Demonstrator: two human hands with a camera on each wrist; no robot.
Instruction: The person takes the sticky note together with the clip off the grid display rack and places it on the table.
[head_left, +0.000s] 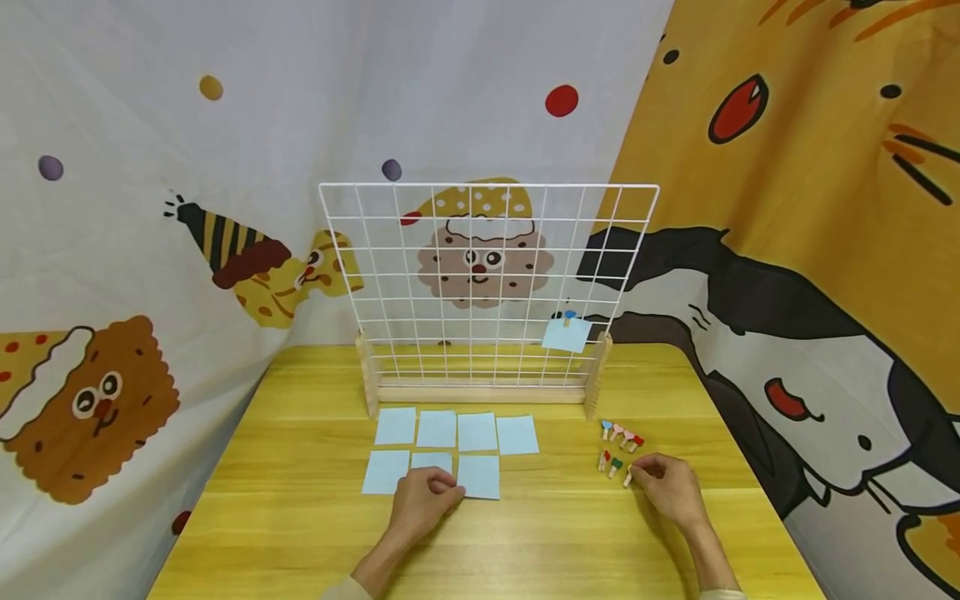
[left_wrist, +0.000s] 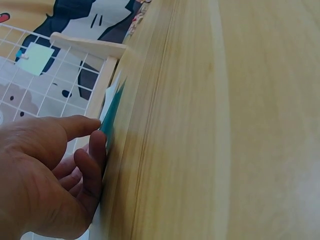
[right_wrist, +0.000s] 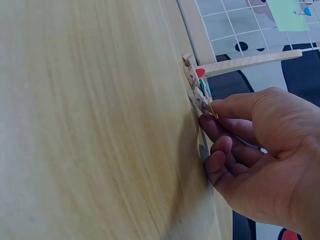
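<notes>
My left hand (head_left: 426, 502) pinches the lower left corner of a light blue paper note (head_left: 478, 477). In the left wrist view this note (left_wrist: 114, 107) lifts at a slant from the table between thumb and index finger. On the right, my right hand (head_left: 670, 490) pinches a small wooden clothespin (head_left: 628, 477); its yellowish top shows in the right wrist view beside the fingertips (right_wrist: 214, 107). More mini clothespins (head_left: 617, 432) with blue, pink, red and green hearts lie just beyond that hand. Several other blue notes (head_left: 395, 426) lie in two rows left of centre.
A white wire grid (head_left: 480, 275) stands upright in a wooden base (head_left: 480, 393) at the table's back. One blue note (head_left: 566, 335) hangs low on its right side from a blue-heart clothespin (head_left: 570, 317). Behind is a printed cartoon curtain (head_left: 285, 125). The yellow wooden table (head_left: 540, 550) extends toward me.
</notes>
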